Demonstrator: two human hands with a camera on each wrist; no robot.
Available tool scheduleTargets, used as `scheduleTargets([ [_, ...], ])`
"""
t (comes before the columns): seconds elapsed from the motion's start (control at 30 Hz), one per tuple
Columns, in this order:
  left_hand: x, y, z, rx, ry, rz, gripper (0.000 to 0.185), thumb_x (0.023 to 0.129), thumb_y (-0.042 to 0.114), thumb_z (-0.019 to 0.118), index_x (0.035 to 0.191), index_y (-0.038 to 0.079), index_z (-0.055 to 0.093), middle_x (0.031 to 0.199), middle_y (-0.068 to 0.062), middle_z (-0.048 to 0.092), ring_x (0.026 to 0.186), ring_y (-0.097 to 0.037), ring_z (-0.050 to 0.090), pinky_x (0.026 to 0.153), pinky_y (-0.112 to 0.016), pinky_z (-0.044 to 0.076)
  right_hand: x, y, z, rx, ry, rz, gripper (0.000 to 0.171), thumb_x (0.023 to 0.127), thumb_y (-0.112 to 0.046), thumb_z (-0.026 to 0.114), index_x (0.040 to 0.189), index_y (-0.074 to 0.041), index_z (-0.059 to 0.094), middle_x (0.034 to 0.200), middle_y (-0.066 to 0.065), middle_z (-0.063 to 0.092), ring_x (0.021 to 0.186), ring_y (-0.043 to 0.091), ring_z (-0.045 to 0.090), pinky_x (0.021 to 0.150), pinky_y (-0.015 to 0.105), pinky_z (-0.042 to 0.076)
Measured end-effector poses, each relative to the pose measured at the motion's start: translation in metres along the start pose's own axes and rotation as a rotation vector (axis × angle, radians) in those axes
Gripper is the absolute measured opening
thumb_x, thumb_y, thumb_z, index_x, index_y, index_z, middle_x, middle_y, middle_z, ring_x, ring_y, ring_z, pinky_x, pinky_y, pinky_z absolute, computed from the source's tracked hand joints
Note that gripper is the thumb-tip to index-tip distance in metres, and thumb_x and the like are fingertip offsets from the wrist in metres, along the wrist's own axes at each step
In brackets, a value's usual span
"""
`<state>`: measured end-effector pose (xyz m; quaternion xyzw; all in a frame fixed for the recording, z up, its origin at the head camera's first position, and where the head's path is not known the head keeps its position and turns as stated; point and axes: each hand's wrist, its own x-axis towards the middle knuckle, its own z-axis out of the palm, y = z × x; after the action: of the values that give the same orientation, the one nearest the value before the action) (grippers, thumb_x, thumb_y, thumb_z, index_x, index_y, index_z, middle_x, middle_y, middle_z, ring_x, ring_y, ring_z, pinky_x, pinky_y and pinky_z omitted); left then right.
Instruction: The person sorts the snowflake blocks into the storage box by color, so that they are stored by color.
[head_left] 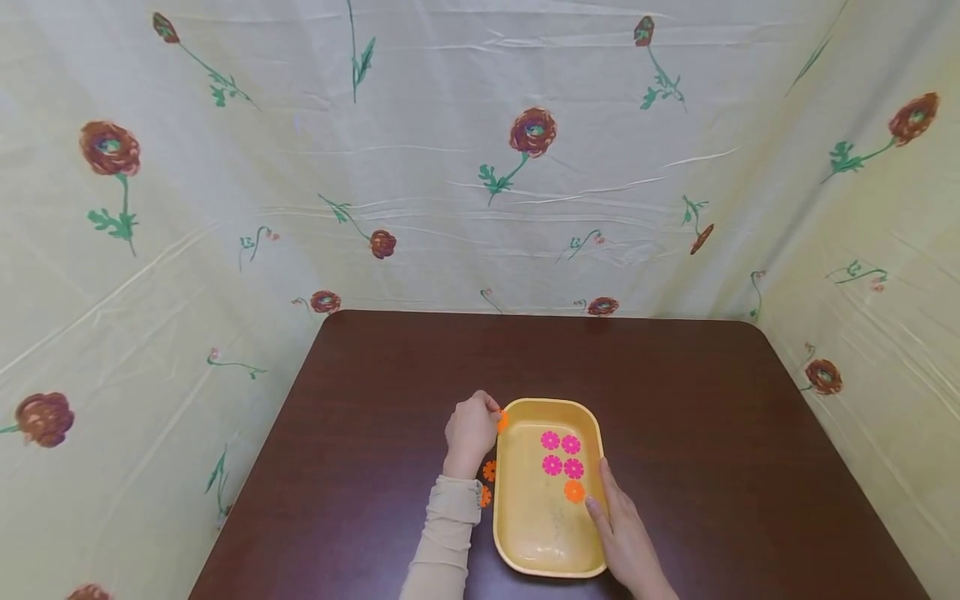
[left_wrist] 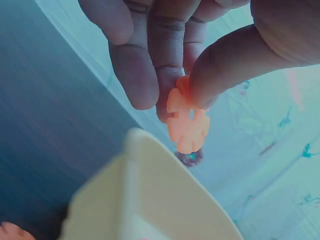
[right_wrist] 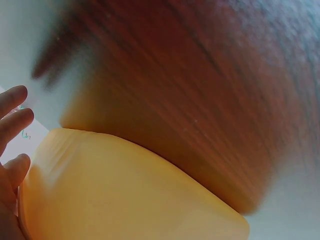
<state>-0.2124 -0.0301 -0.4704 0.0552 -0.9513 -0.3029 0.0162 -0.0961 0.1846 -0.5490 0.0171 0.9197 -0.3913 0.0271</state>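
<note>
Head view, with both wrist views. A yellow tray (head_left: 514,542) lies on a dark brown table (head_left: 375,375) and serves as the landmark throughout.

Left hand (head_left: 470,429): held at the tray's far left corner, fingers curled. The thumb and fingertips (left_wrist: 145,75) pinch an orange disc (left_wrist: 186,122), a flat notched flower-shaped piece, by its upper edge. In the left wrist view the disc hangs just above the tray rim (left_wrist: 150,170), clear of it; in the head view it shows as a small orange spot (head_left: 502,421) at that same corner.

Right hand (head_left: 622,525): lies along the tray's right rim, fingers straight and relaxed, resting against the wall and holding nothing. The right wrist view shows the fingertips (right_wrist: 12,120) beside the tray's outer wall (right_wrist: 125,195), with the table behind.

Inside the tray: four pink discs (head_left: 562,454) form a two-by-two block in the far half, and one orange disc (head_left: 574,491) lies just nearer than the block, close to the right hand's fingertips.

Outside the tray: two orange discs (head_left: 488,482) lie on the table just beside the left wall, near the beige sleeve (head_left: 446,542) of the left arm.

A cream floral cloth (head_left: 480,167) hangs behind and to both sides of the table.
</note>
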Motion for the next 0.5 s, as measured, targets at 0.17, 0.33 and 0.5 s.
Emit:
scheduleTargets([
  [0.17,-0.003,0.020,0.006,0.011,-0.040,0.022,0.016,0.078,0.019,0.071,0.073,0.014,0.057,0.065,0.000,0.059,0.057,-0.020,0.056,0.050,-0.034,0.042,0.000,0.000,-0.001,-0.004,0.007,-0.004,0.063,0.095,-0.036,0.045,0.147,-0.017,0.015,0.145,0.017,0.029,0.128,0.042,0.032,0.101,0.056,0.025],
  [0.33,-0.009,0.036,0.019,0.061,-0.139,0.031,0.031,0.075,0.026,0.073,0.055,0.014,0.052,0.051,0.005,0.044,0.047,-0.013,0.044,0.044,-0.029,0.035,-0.001,0.002,0.000,0.000,0.026,-0.027,0.061,0.096,-0.034,0.045,0.147,-0.015,0.017,0.144,0.018,0.031,0.126,0.042,0.034,0.100,0.057,0.026],
  [0.5,-0.013,0.044,0.037,0.168,-0.248,0.003,0.029,0.072,0.028,0.075,0.056,0.014,0.055,0.055,0.003,0.048,0.052,-0.014,0.047,0.053,-0.034,0.043,-0.001,0.002,0.001,-0.001,0.044,-0.053,0.060,0.096,-0.034,0.044,0.146,-0.013,0.019,0.143,0.018,0.033,0.125,0.043,0.036,0.099,0.058,0.027],
])
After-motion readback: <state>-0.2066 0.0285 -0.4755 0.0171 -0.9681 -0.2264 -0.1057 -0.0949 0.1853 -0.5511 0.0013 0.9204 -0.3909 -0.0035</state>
